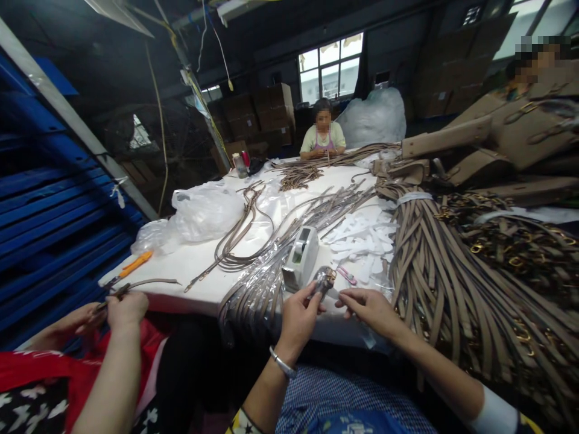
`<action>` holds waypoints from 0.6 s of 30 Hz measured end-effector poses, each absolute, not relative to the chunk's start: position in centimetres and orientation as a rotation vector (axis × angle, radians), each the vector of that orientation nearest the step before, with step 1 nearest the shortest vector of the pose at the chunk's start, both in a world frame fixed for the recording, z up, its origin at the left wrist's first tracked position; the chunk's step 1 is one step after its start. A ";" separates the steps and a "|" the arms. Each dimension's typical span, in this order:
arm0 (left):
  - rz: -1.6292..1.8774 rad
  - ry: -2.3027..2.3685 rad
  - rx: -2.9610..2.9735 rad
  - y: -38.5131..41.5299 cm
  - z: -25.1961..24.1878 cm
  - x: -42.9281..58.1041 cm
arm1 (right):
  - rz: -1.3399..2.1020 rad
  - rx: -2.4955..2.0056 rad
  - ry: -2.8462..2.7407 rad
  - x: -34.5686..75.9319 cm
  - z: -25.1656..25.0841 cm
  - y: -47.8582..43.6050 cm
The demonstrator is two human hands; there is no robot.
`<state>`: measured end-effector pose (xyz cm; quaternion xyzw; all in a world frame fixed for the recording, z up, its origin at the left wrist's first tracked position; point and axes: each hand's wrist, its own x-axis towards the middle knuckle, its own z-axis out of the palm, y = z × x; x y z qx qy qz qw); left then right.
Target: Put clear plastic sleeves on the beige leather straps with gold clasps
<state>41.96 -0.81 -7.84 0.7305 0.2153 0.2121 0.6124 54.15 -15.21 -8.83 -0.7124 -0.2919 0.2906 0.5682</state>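
My left hand (301,313), with a silver bangle at its wrist, is closed around the end of a brown strap (324,282). Gold-coloured metal fittings show at the strap's tip, and clear plastic seems to wrap part of it. Close by on the right, the fingers of my right hand (368,308) are pinched on a pale, see-through strip (335,293), which reaches toward the strap end. A grey-white tape dispenser (301,258) stands just beyond my left hand. Plastic-wrapped straps (257,295) lie left of it, hanging over the table edge.
White paper pieces (362,235) and pink-handled snips (347,275) lie beyond my hands. A thick bundle of brown straps (425,259) hangs at the right, bags (511,132) behind it. A co-worker's hands (122,310) work at the left, near an orange cutter (136,264). Another person sits opposite.
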 end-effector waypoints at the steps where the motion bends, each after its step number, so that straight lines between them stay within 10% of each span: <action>1: 0.482 0.473 1.732 -1.1 -7.8 41.9 | 0.683 -1.610 -0.634 53.9 -8.8 -14.8; 18: 0.514 0.453 1.882 -1.3 -11.0 44.0 | 0.566 -1.160 -0.236 51.0 -9.6 -14.7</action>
